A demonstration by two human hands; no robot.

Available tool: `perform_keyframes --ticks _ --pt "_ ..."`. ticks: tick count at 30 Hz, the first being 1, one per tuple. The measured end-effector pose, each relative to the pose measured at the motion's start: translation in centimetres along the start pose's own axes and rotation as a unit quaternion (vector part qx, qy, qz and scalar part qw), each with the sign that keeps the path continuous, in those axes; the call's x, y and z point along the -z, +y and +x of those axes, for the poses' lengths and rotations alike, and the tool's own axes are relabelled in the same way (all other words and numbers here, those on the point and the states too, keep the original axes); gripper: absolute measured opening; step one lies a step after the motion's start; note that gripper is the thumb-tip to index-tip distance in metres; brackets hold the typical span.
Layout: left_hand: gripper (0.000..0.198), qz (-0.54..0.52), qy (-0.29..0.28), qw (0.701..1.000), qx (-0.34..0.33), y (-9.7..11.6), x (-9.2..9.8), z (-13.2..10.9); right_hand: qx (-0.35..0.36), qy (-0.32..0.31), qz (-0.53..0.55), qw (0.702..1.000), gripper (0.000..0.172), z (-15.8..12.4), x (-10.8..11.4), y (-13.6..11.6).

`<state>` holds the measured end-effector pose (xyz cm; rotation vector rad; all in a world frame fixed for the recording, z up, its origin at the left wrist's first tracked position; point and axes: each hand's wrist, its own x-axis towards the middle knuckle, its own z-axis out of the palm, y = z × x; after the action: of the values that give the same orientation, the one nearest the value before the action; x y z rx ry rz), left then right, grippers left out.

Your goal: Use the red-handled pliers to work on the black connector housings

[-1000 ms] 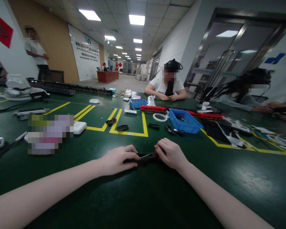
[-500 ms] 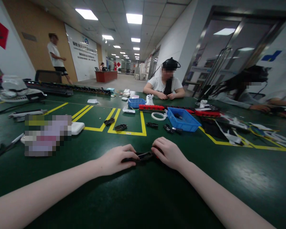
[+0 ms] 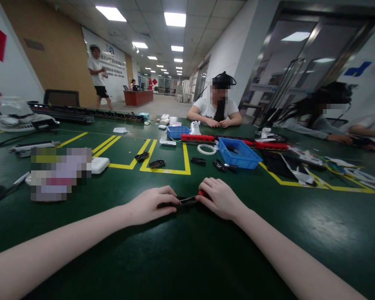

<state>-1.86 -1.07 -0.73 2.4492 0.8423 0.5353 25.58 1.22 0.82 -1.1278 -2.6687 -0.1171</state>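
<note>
Low over the green table, a slim black plastic-looking part [image 3: 187,201] spans the gap between my hands; its exact kind is hard to make out. My left hand [image 3: 153,205] is closed around its left end, thumb below and fingers above. At the right end, my right hand [image 3: 220,198] pinches with curled fingers, which hide most of that end. A small red piece [image 3: 201,193] shows at the right fingertips; whether it is joined to the black part I cannot tell.
Beyond my hands lie several small black parts [image 3: 158,163], a blue bin [image 3: 239,155], a smaller blue bin [image 3: 178,132] and a white ring [image 3: 206,149]. A white case [image 3: 100,165] lies left. Across the table sits a person [image 3: 217,110] wearing a black head device.
Both hands keep their hold on the black part, with slight finger movement on the right. More of the red piece shows. In the background a walking person has moved rightward.
</note>
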Motion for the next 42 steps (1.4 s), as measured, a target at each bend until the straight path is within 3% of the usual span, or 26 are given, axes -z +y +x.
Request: perform_keyframes --ticks 15,22,42 --pt "0.024 0.015 0.009 1.000 0.006 0.2 0.0 0.0 0.007 0.066 -0.055 0.996 0.034 0.1 -0.5 0.6" --pt "0.022 0.028 0.014 1.000 -0.003 0.2 0.0 0.0 -0.007 0.094 -0.033 0.995 0.034 0.0 -0.5 0.6" --pt "0.021 0.049 0.004 0.999 0.001 0.2 -0.1 -0.1 0.040 0.131 -0.015 0.990 0.036 -0.1 -1.1 0.1"
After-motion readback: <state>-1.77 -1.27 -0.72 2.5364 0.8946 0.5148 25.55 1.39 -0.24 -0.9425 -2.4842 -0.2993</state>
